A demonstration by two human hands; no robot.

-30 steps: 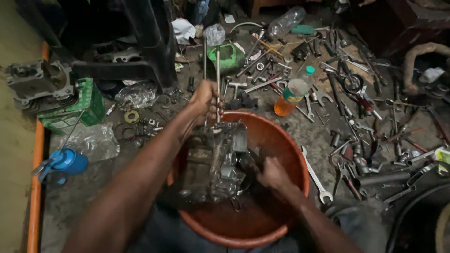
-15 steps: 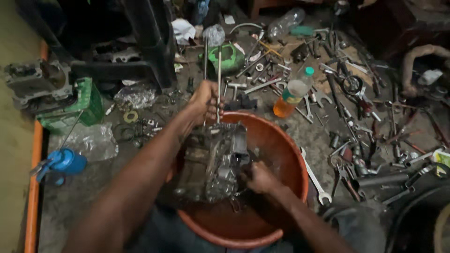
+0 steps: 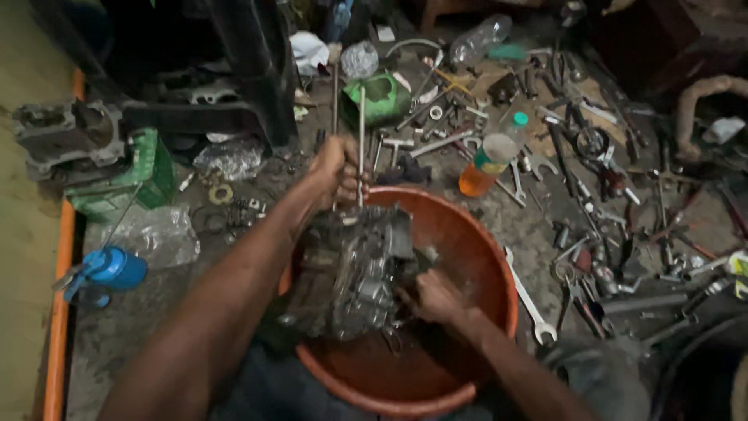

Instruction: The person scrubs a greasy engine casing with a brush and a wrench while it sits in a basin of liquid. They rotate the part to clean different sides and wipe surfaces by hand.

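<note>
A greasy grey engine block (image 3: 354, 273) stands tilted inside an orange plastic basin (image 3: 475, 249). Two long metal studs (image 3: 361, 144) rise from the block's far end. My left hand (image 3: 335, 171) is closed around those studs at the basin's far rim and steadies the block. My right hand (image 3: 436, 296) is pressed against the block's right side, low in the basin, fingers curled on something small that I cannot make out. Dark liquid lies in the bottom of the basin.
Spanners (image 3: 530, 292), sockets and bolts litter the ground to the right. An orange-filled plastic bottle (image 3: 483, 168) and a green funnel-like pot (image 3: 382, 97) sit beyond the basin. A green crate (image 3: 132, 175) with a cylinder part (image 3: 66, 136) and a blue oil can (image 3: 109, 269) lie at left.
My right hand has shifted slightly along the block's right side. My left hand keeps its grip on the studs, and the block stays in the basin.
</note>
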